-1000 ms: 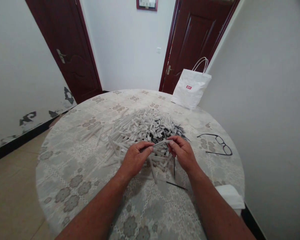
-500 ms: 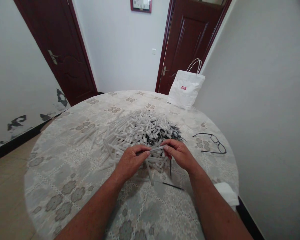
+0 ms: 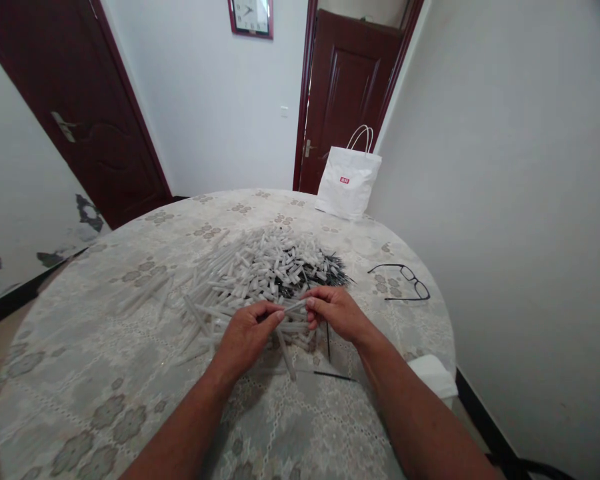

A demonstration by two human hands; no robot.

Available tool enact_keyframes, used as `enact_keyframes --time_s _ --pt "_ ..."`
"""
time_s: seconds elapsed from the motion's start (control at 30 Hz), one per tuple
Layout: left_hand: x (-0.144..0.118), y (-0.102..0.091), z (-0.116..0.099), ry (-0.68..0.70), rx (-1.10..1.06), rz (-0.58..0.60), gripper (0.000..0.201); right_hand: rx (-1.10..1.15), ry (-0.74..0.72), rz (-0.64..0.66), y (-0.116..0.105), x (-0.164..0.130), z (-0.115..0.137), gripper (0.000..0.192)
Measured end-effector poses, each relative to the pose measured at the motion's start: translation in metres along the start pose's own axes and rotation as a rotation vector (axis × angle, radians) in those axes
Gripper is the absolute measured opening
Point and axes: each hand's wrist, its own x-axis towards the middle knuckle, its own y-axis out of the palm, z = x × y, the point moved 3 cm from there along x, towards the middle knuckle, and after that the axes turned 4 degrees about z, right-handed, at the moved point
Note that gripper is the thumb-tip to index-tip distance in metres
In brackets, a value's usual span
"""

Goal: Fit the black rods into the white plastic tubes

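My left hand (image 3: 247,333) and my right hand (image 3: 336,312) meet over the near edge of a big pile of white plastic tubes (image 3: 240,273) mixed with thin black rods (image 3: 330,270). Between their fingertips they pinch one white tube (image 3: 294,307), the left at one end and the right at the other. Another white tube (image 3: 285,347) hangs down from under my left hand. Two loose black rods (image 3: 335,377) lie on the cloth just in front of my right wrist.
The round table (image 3: 105,373) wears a lace-patterned cloth. Black glasses (image 3: 403,280) lie at the right, a white paper bag (image 3: 347,183) stands at the far edge, and a white folded cloth (image 3: 433,373) sits at the near right rim. Dark doors and walls surround.
My head has turned right and tilted up, so everything sits further left and the clock shows. Both hands keep the same pinch on the tube, drawn slightly closer together.
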Motion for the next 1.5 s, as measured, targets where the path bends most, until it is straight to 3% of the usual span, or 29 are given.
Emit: enact_keyframes --time_s 0.1,0.17,0.37,0.5,0.57,0.67,0.8,0.87,0.97,1.2,1.5 --pt "0.002 -0.003 0.002 0.008 0.015 0.014 0.031 0.006 0.012 0.022 0.002 0.002 -0.005 0.023" --pt "0.003 -0.003 0.002 0.015 0.031 0.031 0.031 -0.135 -0.009 0.028 0.002 0.001 -0.002 0.018" --pt "0.002 0.008 0.002 0.074 0.039 0.127 0.033 -1.032 -0.485 0.042 0.017 -0.015 0.034 0.011" --pt "0.001 0.012 0.004 0.118 0.066 0.097 0.033 -1.377 -0.453 0.104 0.034 -0.021 0.039 0.014" --pt "0.001 0.009 0.004 0.120 0.077 0.073 0.034 -1.440 -0.402 0.108 0.029 -0.025 0.038 0.015" --pt "0.001 -0.002 0.002 0.106 0.108 -0.032 0.035 -1.451 -0.297 0.038 -0.009 -0.029 0.036 0.012" --pt "0.001 -0.014 0.000 0.111 0.226 -0.215 0.034 -1.509 -0.065 -0.242 -0.095 -0.023 0.041 0.018" --pt "0.001 -0.012 0.002 0.139 0.271 -0.236 0.031 -1.643 0.105 -0.335 -0.135 -0.012 0.041 0.023" --pt "0.000 -0.005 0.005 0.208 0.324 -0.208 0.029 -1.697 0.197 -0.382 -0.174 0.011 0.037 0.026" --pt "0.000 0.000 0.012 0.273 0.407 -0.184 0.026 -1.759 0.299 -0.323 -0.208 0.055 0.005 0.029" --pt "-0.002 0.003 0.011 0.366 0.487 -0.201 0.023 -1.770 0.344 -0.292 -0.227 0.068 -0.028 0.026"
